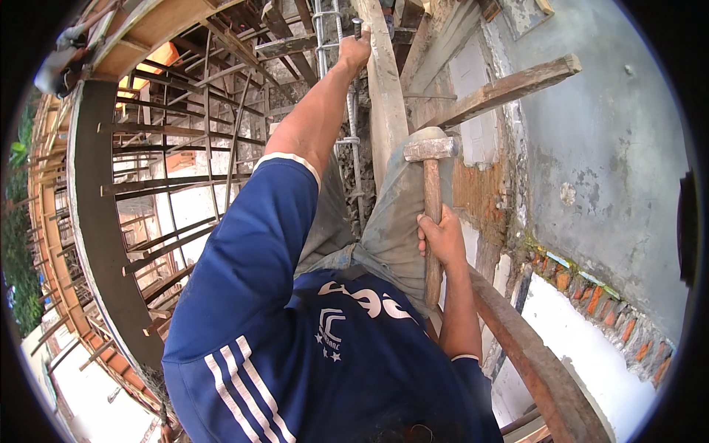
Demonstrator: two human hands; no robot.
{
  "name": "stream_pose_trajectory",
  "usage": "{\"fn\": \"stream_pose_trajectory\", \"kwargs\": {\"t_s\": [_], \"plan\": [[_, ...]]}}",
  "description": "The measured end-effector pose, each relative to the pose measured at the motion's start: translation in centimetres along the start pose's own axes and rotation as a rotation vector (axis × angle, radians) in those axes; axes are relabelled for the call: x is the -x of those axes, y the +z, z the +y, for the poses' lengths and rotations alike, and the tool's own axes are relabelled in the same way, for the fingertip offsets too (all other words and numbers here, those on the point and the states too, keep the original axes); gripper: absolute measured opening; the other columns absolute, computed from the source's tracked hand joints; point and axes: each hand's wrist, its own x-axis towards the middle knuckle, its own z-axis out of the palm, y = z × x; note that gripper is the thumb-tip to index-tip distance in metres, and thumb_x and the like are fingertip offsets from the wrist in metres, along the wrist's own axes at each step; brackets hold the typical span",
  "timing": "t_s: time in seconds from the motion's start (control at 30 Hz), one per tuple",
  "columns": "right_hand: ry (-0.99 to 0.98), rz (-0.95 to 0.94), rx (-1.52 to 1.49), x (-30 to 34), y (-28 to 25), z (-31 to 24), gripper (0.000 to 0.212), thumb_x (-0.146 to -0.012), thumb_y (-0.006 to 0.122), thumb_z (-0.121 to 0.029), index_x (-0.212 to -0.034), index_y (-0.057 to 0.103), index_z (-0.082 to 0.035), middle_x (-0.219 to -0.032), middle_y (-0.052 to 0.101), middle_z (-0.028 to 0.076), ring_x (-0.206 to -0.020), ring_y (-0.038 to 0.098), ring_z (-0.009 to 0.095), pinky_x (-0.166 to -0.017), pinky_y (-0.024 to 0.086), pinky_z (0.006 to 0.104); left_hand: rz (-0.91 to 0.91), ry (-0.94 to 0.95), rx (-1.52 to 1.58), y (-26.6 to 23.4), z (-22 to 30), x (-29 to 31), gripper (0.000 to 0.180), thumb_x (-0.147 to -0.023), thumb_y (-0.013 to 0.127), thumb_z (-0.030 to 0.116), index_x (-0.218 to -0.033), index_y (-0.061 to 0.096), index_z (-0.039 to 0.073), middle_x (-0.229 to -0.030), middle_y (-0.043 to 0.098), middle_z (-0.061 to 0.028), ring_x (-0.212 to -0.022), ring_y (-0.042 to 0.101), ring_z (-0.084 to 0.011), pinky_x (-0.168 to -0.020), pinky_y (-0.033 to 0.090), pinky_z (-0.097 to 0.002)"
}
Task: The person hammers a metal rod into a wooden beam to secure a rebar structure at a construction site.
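Observation:
My left hand is stretched far out and closed around a thin steel rod beside the rebar cage and an upright timber post. My right hand grips the wooden handle of a hammer, whose metal head is raised over my grey-trousered knees. My blue sleeves with white stripes fill the lower middle of the view.
A rough grey plastered wall with exposed bricks stands to the right. A diagonal wooden brace and a thick wooden pole cross near it. To the left is curved concrete formwork with bamboo and timber scaffolding far below.

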Motion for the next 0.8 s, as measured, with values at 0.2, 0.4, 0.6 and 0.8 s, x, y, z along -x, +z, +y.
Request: {"fn": "stream_pose_trajectory", "kwargs": {"t_s": [0.2,0.4,0.6,0.8], "plan": [[0.045,-0.021,-0.067,-3.0,-4.0,-0.6,0.014,-0.090,0.060,-0.013,-0.091,0.052,-0.002,-0.063,0.056,0.004,-0.045,0.054,0.012,-0.040,0.046,0.0298,-0.116,0.302,0.223,1.6,3.6,9.3,0.046,-0.097,0.059,0.044,-0.065,0.051,0.013,-0.055,0.045,0.0041,-0.047,0.038,-0.0072,-0.043,0.028,-0.0279],[0.043,-0.026,-0.050,-0.3,-3.0,0.3,0.013,-0.090,0.060,-0.014,-0.092,0.052,-0.003,-0.064,0.055,0.004,-0.045,0.053,0.013,-0.040,0.045,0.0297,-0.171,0.314,0.336,-0.9,2.4,14.1,0.041,-0.099,0.059,0.040,-0.068,0.048,0.015,-0.061,0.044,0.0051,-0.054,0.037,-0.0071,-0.051,0.031,-0.0260],[-0.028,-0.011,-0.044,1.9,-3.0,0.4,0.016,-0.090,0.061,-0.014,-0.092,0.053,0.000,-0.065,0.057,0.005,-0.046,0.055,0.013,-0.040,0.046,0.0302,-0.235,0.414,0.151,-1.7,3.6,17.1,0.049,-0.099,0.058,0.039,-0.067,0.051,0.002,-0.061,0.041,0.0059,-0.062,0.035,-0.0088,-0.053,0.031,-0.0325],[-0.134,0.021,0.047,5.4,-3.6,0.5,0.018,-0.089,0.063,-0.015,-0.093,0.053,0.000,-0.064,0.057,0.005,-0.047,0.056,0.012,-0.042,0.044,0.0285,-0.289,0.379,0.316,-2.8,5.0,19.9,0.042,-0.102,0.053,0.035,-0.066,0.043,0.016,-0.062,0.037,0.0080,-0.058,0.029,-0.0063,-0.054,0.025,-0.0278]]}}
